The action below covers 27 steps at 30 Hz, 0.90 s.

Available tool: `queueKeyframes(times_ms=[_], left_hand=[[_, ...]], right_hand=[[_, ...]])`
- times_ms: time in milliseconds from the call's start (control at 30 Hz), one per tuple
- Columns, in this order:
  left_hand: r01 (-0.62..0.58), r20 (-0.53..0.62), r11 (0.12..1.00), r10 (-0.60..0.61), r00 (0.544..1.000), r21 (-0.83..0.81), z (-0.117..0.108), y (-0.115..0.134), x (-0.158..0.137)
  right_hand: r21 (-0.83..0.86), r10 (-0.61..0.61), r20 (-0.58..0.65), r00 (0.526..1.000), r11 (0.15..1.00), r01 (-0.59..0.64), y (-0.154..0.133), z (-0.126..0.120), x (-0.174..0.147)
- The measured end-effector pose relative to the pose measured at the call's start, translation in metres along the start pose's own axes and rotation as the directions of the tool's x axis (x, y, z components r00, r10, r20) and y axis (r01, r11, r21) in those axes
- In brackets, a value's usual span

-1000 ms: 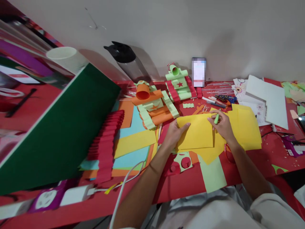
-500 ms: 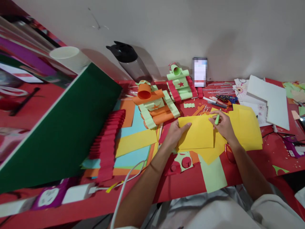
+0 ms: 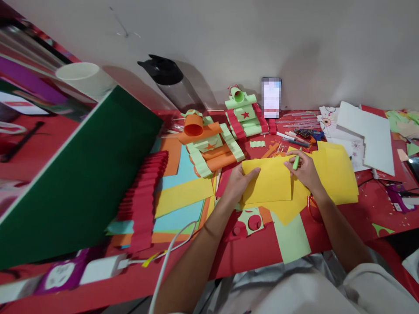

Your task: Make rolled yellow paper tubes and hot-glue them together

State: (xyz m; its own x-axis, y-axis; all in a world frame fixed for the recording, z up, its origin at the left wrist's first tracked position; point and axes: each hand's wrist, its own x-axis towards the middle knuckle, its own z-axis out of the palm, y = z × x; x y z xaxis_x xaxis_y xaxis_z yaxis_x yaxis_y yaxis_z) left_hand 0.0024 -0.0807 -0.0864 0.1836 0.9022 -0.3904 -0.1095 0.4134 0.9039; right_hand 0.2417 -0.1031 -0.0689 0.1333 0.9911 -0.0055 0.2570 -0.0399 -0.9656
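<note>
My left hand grips the left edge of a yellow paper sheet, its thumb lying on top and the fingers underneath. A slim light green pen-like tool is closed in my right hand; its exact kind is too small to tell. That hand's fingertips are at the sheet's upper right edge. More yellow paper lies beneath and to the right. Red scissor handles show partly by my right wrist. Below the sheet are a pale green strip and small red paper rounds.
Two rolled-paper models, one orange and green, one green and red, stand behind. A green board leans at left beside pleated red paper. A bottle, phone and white foam board line the back. A white cable crosses by my left forearm.
The whole view has shifted slightly, so things sit a little further left. Both hands keep their hold on the yellow sheet and the green tool, with hardly any movement.
</note>
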Motion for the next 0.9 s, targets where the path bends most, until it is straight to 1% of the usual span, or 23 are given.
queueKeyframes(times_ms=[167, 333, 400, 500, 567, 667, 767, 900], left_hand=[[-0.047, -0.004, 0.998, 0.047, 0.999, 0.029, 0.002, -0.002, 0.000], [-0.054, 0.021, 0.996, 0.052, 0.998, 0.074, 0.000, -0.003, 0.000], [-0.057, 0.065, 0.993, 0.051, 0.997, 0.105, -0.005, -0.001, 0.002], [-0.071, 0.173, 0.987, 0.045, 0.984, 0.147, -0.017, 0.004, 0.004], [-0.096, 0.203, 0.975, 0.054, 0.978, 0.200, -0.025, 0.009, 0.005], [-0.088, 0.203, 0.946, 0.025, 0.979, 0.311, -0.033, 0.017, 0.004], [-0.054, 0.219, 0.932, -0.027, 0.975, 0.359, -0.035, 0.024, 0.002], [-0.065, 0.209, 0.899, -0.030, 0.977, 0.433, -0.036, 0.028, 0.001]], right_hand=[[-0.003, -0.012, -0.004, 1.000, 1.000, 0.012, 0.002, -0.001, 0.000], [0.007, -0.011, 0.002, 1.000, 1.000, 0.011, 0.007, -0.002, 0.000], [-0.001, -0.008, 0.018, 1.000, 1.000, 0.008, 0.007, -0.003, -0.001], [-0.014, 0.005, 0.060, 0.998, 1.000, -0.004, 0.007, -0.004, -0.002], [-0.030, 0.015, 0.092, 0.996, 0.999, -0.012, 0.006, -0.003, -0.003], [-0.082, 0.024, 0.136, 0.990, 0.997, -0.013, 0.006, -0.003, -0.004], [-0.162, 0.008, 0.156, 0.988, 0.987, 0.018, 0.009, -0.003, -0.005], [-0.259, -0.009, 0.175, 0.984, 0.964, 0.055, 0.010, -0.004, -0.005]])
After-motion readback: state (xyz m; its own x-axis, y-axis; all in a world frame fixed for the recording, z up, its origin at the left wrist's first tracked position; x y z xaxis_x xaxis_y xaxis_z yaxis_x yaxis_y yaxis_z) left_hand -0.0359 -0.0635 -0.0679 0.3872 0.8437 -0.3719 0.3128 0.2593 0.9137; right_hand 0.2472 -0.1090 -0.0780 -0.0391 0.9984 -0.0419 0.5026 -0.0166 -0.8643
